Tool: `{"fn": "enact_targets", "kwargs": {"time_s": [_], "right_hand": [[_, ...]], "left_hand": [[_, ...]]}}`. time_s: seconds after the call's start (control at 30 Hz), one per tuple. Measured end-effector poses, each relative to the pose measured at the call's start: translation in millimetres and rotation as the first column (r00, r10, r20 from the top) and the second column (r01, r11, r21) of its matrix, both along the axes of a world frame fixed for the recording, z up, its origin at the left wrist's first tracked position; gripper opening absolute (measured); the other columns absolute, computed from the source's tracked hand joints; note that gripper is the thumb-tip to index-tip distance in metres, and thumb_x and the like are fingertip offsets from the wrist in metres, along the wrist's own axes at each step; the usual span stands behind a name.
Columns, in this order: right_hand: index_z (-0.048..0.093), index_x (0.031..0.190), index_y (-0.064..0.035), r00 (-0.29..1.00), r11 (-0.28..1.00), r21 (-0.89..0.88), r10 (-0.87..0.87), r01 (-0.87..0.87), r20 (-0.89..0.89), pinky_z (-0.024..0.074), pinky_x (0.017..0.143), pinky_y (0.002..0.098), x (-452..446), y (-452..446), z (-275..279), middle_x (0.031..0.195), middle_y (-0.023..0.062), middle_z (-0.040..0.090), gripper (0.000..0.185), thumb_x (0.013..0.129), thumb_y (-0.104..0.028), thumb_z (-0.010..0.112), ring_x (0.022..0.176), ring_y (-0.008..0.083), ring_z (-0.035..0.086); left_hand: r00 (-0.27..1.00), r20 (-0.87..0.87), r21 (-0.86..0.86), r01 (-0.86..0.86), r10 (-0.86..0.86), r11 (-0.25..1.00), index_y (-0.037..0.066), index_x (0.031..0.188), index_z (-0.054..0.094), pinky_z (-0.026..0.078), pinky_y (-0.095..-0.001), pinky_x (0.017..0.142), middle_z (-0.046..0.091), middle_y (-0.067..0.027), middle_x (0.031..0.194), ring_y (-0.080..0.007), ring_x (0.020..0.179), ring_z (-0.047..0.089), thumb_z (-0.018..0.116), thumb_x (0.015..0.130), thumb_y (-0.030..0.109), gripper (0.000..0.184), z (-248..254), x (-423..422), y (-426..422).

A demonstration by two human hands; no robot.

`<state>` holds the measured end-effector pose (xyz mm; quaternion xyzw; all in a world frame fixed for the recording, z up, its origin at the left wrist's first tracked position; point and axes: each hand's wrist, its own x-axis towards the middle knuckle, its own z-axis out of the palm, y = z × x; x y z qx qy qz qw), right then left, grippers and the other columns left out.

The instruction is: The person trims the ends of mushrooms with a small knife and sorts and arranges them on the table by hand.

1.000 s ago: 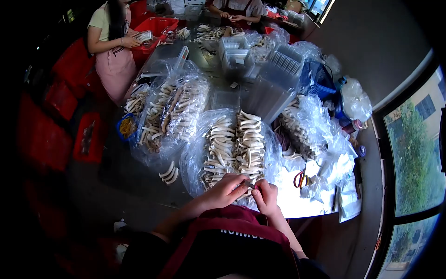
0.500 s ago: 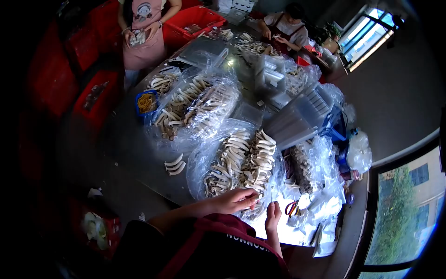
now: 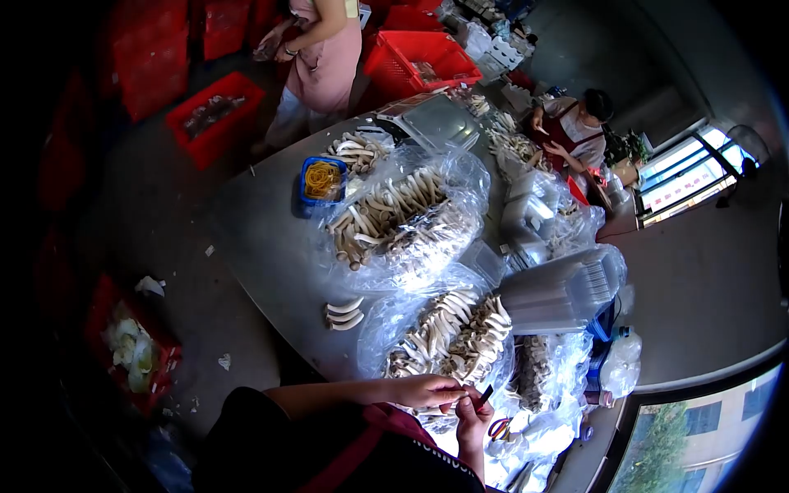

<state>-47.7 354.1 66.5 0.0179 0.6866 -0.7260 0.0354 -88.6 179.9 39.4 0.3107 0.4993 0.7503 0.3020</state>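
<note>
Mushrooms [image 3: 343,315], three loose; one knife [image 3: 485,397]

Your head cam looks fwd & down over the worktop [image 3: 271,246], v. wide, w/ dark curved edges. Your left hand [image 3: 436,390] & right hand [image 3: 471,417] sit close in, btm ctr. The far end & two co-workers [image 3: 575,135] show up top, farther off; floor [image 3: 205,316] on pic L, window [image 3: 699,440] btm R. Horizon's tilted, so the worktop runs slantwise.

Bare left hand [image 3: 436,390] beside bare right hand [image 3: 471,423], latter gripping small dark blade [image 3: 485,396]. Just beyond both: pale, curved mushrooms [image 3: 448,324] on clear plastic sheet [image 3: 380,316].
</note>
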Motion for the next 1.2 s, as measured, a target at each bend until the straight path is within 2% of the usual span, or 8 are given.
{"fn": "enact_targets", "kwargs": {"time_s": [0.07,0.67,0.77,0.83,0.97,1.03,1.1,1.2], "right_hand": [[0.06,0.098,0.0007,1.0,1.0,0.002,0.017,-0.017,0.018,0.0229,0.044,0.0192,-3.4,-11.7,5.6,0.06,-0.0031,0.049,0.022,0.079,-0.011,0.062,0.046,0.0038,0.033],[0.058,0.084,-0.0001,0.982,0.966,0.176,-0.184,0.188,-0.04,0.0246,0.042,0.019,-8.3,-48.2,7.5,0.058,-0.0026,0.049,0.012,0.078,-0.009,0.063,0.044,0.0035,0.034],[0.058,0.091,0.0017,0.994,0.986,0.137,-0.099,0.093,0.038,0.0243,0.042,0.0188,-12.0,-48.1,10.6,0.059,-0.0026,0.049,0.019,0.079,-0.012,0.063,0.045,0.0032,0.034],[0.057,0.101,0.0043,0.992,0.999,0.043,-0.007,0.002,0.127,0.0236,0.042,0.0184,-12.6,-51.6,15.5,0.061,-0.0025,0.049,0.032,0.079,-0.018,0.064,0.045,0.0028,0.034],[0.058,0.099,0.0053,0.972,0.999,-0.03,0.051,-0.045,0.229,0.0275,0.044,0.0184,-12.0,-46.8,14.7,0.067,0.0017,0.055,0.034,0.077,-0.02,0.065,0.048,0.0042,0.039],[0.059,0.096,0.0051,0.97,0.989,-0.002,0.147,-0.149,0.192,0.046,0.066,0.0245,-12.7,-35.8,9.4,0.079,0.0084,0.063,0.027,0.079,-0.016,0.064,0.07,0.0142,0.058],[0.06,0.093,0.0049,0.984,0.995,0.009,0.102,-0.104,0.147,0.0458,0.066,0.0245,-11.2,-38.5,11.1,0.079,0.0083,0.063,0.025,0.078,-0.014,0.065,0.07,0.0139,0.058],[0.061,0.089,0.0045,0.995,0.999,0.033,-0.004,0.001,0.1,0.0451,0.067,0.0247,-8.1,-38.7,9.5,0.079,0.008,0.063,0.019,0.076,-0.009,0.065,0.07,0.0132,0.057]], "left_hand": [[0.997,0.053,0.121,-0.056,0.05,0.991,0.003,0.099,0.051,0.041,-0.0252,0.068,0.054,-0.0016,0.075,-0.0093,0.074,0.052,0.039,0.093,0.034,0.034,-6.5,-0.1,-3.2],[0.998,-0.065,-0.096,0.017,-0.023,0.995,0.004,0.112,0.047,0.044,-0.0307,0.065,0.06,-0.008,0.083,-0.0173,0.072,0.056,0.046,0.09,0.034,0.038,-10.5,-12.0,-27.9],[0.993,-0.098,0.001,-0.073,0.072,0.997,0.003,0.114,0.046,0.043,-0.029,0.061,0.057,-0.0057,0.073,-0.0149,0.066,0.054,0.046,0.09,0.033,0.039,-21.7,-12.3,-25.7],[0.987,0.051,0.047,0.147,-0.149,0.988,0.004,0.116,0.047,0.04,-0.0256,0.056,0.05,-0.0028,0.065,-0.0105,0.058,0.049,0.044,0.09,0.035,0.04,-22.6,-16.7,-29.2],[0.949,0.065,0.043,0.305,-0.307,0.952,0.005,0.124,0.04,0.036,-0.0221,0.05,0.045,0.0,0.063,-0.007,0.054,0.044,0.039,0.092,0.037,0.046,-10.9,-23.0,-43.1],[0.941,0.134,0.058,0.305,-0.31,0.951,0.006,0.128,0.035,0.036,-0.0218,0.049,0.045,0.0005,0.062,-0.0069,0.052,0.044,0.041,0.091,0.035,0.047,12.1,-21.7,-55.7],[0.927,0.205,0.067,0.308,-0.315,0.949,0.007,0.133,0.03,0.036,-0.0215,0.047,0.045,0.001,0.062,-0.0067,0.051,0.043,0.042,0.091,0.033,0.05,2.3,-17.4,-43.3],[0.996,-0.073,0.327,0.07,-0.049,0.942,0.012,0.137,0.023,0.036,-0.0203,0.045,0.045,0.0016,0.062,-0.0057,0.048,0.042,0.047,0.09,0.026,0.055,-31.8,-10.4,-12.6]]}}
